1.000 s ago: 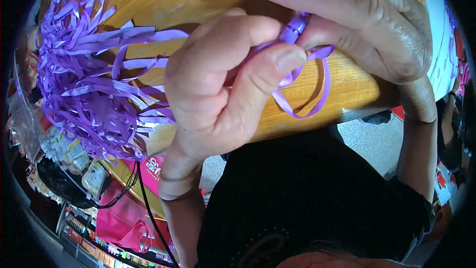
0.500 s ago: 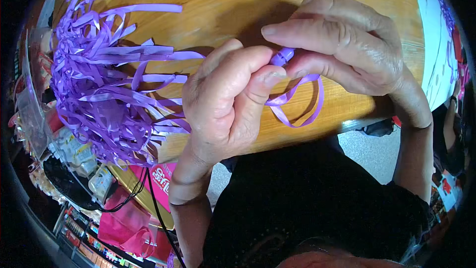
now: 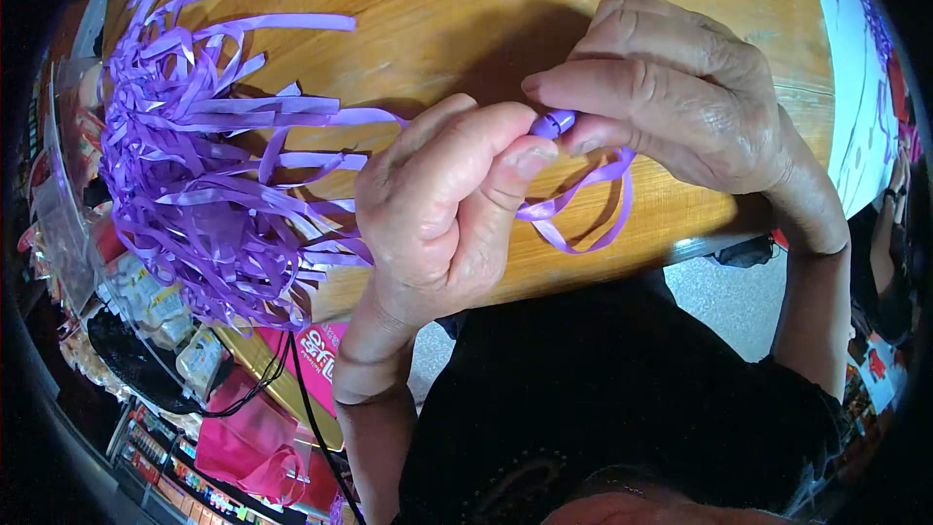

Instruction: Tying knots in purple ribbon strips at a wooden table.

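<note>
Between the thumb and forefinger of my left hand (image 3: 432, 204), a small rolled or folded bud of purple ribbon (image 3: 553, 124) is pinched. My right hand (image 3: 671, 92) curves around the bud's right end, its thumb at the ribbon and its forefinger just above. From below the pinch a loose loop of the same ribbon (image 3: 580, 245) hangs over the table and rises to my right thumb, where its end is hidden. Left of my hands lies a large tangled heap of cut purple ribbons (image 3: 194, 175), some strands reaching behind my left hand.
The round-edged wooden table (image 3: 437, 0) lies under my hands. A white marbled surface (image 3: 850, 87) borders it at the right. At lower left are clear plastic packages (image 3: 146, 292), a pink bag (image 3: 243, 437) and a black cable (image 3: 316, 418). Another person's arm (image 3: 892, 224) shows at far right.
The right hand has shifted slightly, its forefinger lower and nearer the ribbon bud. The bud has turned a little in the left pinch, and the loop hangs slightly differently.
</note>
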The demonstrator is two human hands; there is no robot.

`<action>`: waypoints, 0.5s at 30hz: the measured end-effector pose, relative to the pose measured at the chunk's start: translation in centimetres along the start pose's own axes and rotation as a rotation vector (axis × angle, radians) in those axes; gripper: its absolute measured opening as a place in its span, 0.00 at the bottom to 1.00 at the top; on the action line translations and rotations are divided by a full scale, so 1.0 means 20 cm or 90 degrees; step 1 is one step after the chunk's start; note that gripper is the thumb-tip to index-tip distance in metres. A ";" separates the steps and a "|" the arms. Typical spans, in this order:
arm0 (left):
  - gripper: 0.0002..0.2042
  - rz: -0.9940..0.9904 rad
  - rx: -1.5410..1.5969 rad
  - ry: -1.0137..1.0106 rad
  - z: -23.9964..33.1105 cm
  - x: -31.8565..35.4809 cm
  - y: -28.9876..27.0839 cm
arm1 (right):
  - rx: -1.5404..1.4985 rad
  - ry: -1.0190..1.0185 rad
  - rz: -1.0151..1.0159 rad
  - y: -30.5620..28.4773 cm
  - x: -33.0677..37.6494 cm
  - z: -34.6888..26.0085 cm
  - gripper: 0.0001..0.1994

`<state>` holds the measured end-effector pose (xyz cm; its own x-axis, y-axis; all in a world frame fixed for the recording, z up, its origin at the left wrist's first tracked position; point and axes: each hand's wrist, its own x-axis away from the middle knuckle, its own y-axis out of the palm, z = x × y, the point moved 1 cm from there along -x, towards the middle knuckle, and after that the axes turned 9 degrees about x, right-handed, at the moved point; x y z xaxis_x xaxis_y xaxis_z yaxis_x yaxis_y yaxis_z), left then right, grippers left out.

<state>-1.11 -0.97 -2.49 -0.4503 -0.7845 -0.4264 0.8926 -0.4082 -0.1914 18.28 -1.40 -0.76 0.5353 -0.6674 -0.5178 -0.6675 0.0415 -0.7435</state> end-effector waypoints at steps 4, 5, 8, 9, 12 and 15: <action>0.08 -0.008 0.001 -0.007 0.00 -0.01 0.00 | 0.004 -0.009 -0.002 0.01 0.01 0.01 0.16; 0.08 -0.041 0.003 -0.001 0.01 -0.02 0.00 | 0.015 -0.035 -0.003 0.00 0.01 0.01 0.16; 0.08 -0.059 -0.011 0.000 0.01 -0.02 0.00 | 0.040 -0.088 0.007 0.01 0.03 0.00 0.19; 0.08 -0.045 -0.026 -0.003 0.01 -0.01 0.00 | 0.037 -0.087 0.006 0.01 0.03 0.00 0.19; 0.09 -0.137 -0.083 0.000 0.04 -0.04 -0.02 | 0.069 -0.130 -0.032 -0.03 0.02 -0.01 0.20; 0.10 -0.176 -0.108 -0.026 0.05 -0.02 -0.02 | 0.077 -0.169 -0.056 -0.02 0.01 -0.03 0.18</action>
<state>-1.30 -0.91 -1.27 -0.6739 -0.6742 -0.3022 0.7258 -0.5275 -0.4416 18.28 -2.01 -0.34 0.7149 -0.4556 -0.5303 -0.5553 0.0910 -0.8267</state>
